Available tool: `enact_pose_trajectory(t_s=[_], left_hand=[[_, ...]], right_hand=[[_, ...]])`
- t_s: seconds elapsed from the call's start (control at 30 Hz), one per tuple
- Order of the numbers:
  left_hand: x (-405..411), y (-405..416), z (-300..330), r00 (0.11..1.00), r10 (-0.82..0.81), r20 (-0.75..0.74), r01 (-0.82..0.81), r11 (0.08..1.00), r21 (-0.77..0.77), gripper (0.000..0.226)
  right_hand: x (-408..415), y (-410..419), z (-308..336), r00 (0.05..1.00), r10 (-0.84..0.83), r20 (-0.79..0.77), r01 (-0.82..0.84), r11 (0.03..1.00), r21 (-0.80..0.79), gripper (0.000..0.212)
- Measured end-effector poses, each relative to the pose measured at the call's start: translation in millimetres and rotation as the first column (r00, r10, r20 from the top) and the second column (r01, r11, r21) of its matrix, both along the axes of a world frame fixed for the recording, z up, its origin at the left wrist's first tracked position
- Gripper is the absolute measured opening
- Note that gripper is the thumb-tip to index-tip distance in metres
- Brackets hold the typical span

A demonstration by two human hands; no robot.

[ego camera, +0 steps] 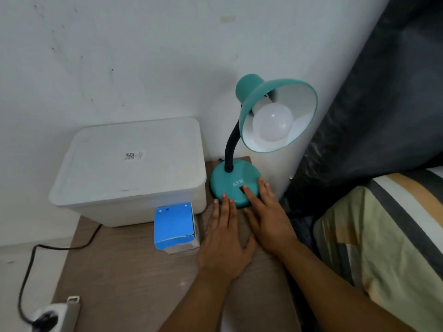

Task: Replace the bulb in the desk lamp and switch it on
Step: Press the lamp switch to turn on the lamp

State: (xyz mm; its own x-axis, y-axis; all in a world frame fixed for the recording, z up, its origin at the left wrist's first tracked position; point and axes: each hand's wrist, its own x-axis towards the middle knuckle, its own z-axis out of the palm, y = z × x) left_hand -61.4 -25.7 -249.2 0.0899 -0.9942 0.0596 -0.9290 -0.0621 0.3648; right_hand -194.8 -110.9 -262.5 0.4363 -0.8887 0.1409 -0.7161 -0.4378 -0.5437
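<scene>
One green desk lamp (236,185) stands at the back of the wooden table (134,279), with one white bulb (272,122) in its shade (the bulb is not lit). Two hands reach for the round base. The left hand (224,240) lies flat, fingers straight, tips touching the rim. The right hand (268,214) has straight fingers too, one pressing the black switch (242,188). One blue box (176,227) and one white tub (134,171) sit nearby.

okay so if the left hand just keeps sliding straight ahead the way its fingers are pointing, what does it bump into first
The left hand lies flat on the table, fingers pointing at the lamp base. Its fingertips already seem to touch the base's front rim, so the base comes first, though contact is hard to judge from this angle.
</scene>
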Motion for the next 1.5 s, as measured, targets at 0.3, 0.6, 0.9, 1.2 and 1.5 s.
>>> enact_pose_trajectory(t_s=[0.3,0.6,0.9,1.2,1.5], left_hand=[[1,2,-2,0.999,-0.004,-0.044,0.005,1.0,0.007,0.094],[-4,4,10,0.997,0.045,-0.058,-0.045,0.999,0.01,0.088],[-4,4,13,0.997,0.044,-0.061,-0.043,0.999,0.011,0.088],[-4,3,20,0.996,0.045,-0.077,-0.046,0.999,-0.007,0.088],[-4,2,18,0.996,0.04,-0.084,-0.041,0.999,-0.009,0.089]], right_hand=[[3,5,4,0.995,0.006,0.099,-0.009,1.0,0.025,0.056],[3,10,9,0.985,-0.061,0.158,0.048,0.995,0.085,0.047],[3,9,6,0.982,-0.086,0.166,0.073,0.994,0.085,0.04],[4,9,6,0.98,-0.072,0.186,0.058,0.995,0.083,0.05],[4,10,9,0.978,-0.069,0.197,0.051,0.994,0.093,0.055]])
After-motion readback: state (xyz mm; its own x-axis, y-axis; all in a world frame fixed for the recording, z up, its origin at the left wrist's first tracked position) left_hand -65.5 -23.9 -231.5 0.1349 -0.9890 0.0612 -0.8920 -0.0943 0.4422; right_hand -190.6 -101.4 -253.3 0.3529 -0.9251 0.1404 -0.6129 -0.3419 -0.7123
